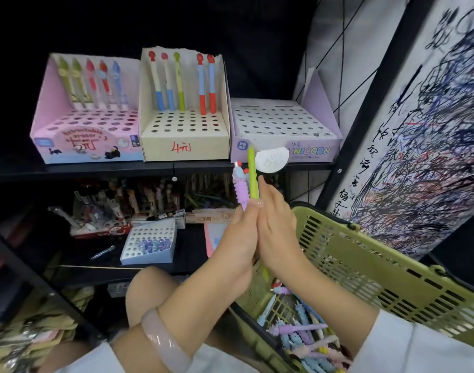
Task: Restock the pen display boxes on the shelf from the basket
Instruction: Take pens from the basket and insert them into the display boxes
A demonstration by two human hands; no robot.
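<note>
Currently your left hand [240, 235] and right hand [277, 232], pressed together, pinch a purple pen [240, 188] and green pen [253, 175] below the unicorn box [281, 127]; loosening either may drop them.

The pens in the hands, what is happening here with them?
A person is restocking pen display boxes. The left hand and the right hand are pressed together, holding a purple pen and a green pen upright in front of the shelf. Just behind them the Unicorn box has no pens in its holes, while the pink box and the beige box each hold one back row. More pens lie in the green basket at the right.
</note>
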